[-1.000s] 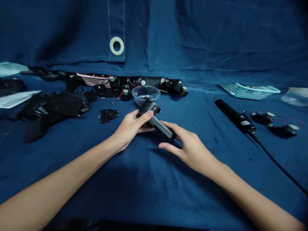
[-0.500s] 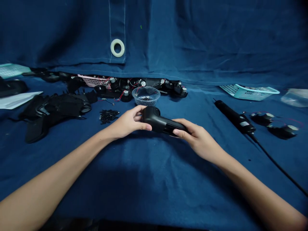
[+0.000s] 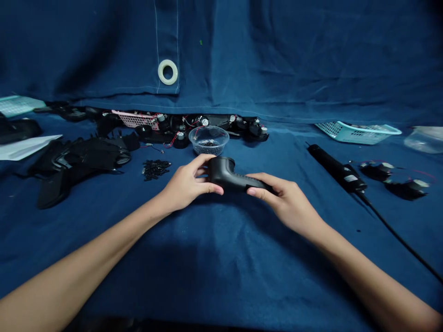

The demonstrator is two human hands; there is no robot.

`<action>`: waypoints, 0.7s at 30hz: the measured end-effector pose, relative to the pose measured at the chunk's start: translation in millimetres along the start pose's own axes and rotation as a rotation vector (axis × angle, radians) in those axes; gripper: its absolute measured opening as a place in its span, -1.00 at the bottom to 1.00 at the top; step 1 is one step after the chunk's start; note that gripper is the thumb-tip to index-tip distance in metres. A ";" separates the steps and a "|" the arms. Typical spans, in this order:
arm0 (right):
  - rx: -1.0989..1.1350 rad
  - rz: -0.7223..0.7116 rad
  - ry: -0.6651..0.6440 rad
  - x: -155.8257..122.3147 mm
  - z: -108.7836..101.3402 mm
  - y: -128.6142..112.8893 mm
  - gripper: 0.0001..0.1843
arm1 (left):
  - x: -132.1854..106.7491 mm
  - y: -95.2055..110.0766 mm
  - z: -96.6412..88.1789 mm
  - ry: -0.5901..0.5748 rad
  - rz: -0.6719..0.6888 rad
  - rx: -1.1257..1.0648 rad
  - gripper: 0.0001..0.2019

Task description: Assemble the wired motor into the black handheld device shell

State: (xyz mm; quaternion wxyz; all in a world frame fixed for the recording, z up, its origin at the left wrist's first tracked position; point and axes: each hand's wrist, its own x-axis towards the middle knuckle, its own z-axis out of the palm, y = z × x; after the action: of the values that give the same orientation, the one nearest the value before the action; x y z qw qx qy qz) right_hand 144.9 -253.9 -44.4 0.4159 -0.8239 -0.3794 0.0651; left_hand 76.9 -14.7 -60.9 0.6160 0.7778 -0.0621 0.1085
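Note:
A black plastic handheld device [image 3: 226, 176] with a wide round head and a slim handle is held up over the blue cloth; its exact kind does not show. My left hand [image 3: 188, 183] grips the head, thumb on the near side and fingers behind it. Around the handle my right hand [image 3: 282, 196] is closed, thumb along the near side. Just beyond the device stands a clear plastic bowl [image 3: 209, 138] with small dark pieces in it. Left of the bowl lies a pile of small black parts [image 3: 156, 169].
On the right are a black corded electric screwdriver [image 3: 337, 168], two black parts with red wires [image 3: 406, 188] and a turquoise basket [image 3: 363, 133]. Black housings [image 3: 83, 154] lie at the left. A pink basket [image 3: 134, 120] and wired parts line the hanging blue curtain [image 3: 277, 60].
Both hands have turned the device, so its round rim now faces more upward and the glossy strip on the handle is less visible. Both hands keep their grip.

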 end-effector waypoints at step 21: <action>0.223 0.082 -0.264 -2.3 4.8 -13.7 -0.49 | -15.3 16.9 9.0 -0.186 0.111 0.163 -0.23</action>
State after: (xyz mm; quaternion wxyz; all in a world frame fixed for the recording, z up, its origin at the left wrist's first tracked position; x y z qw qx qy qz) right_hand 133.4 -247.4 -37.9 0.4481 -0.7718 -0.3872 0.2315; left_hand 59.0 -27.9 -50.7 0.5353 0.8273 -0.1530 0.0745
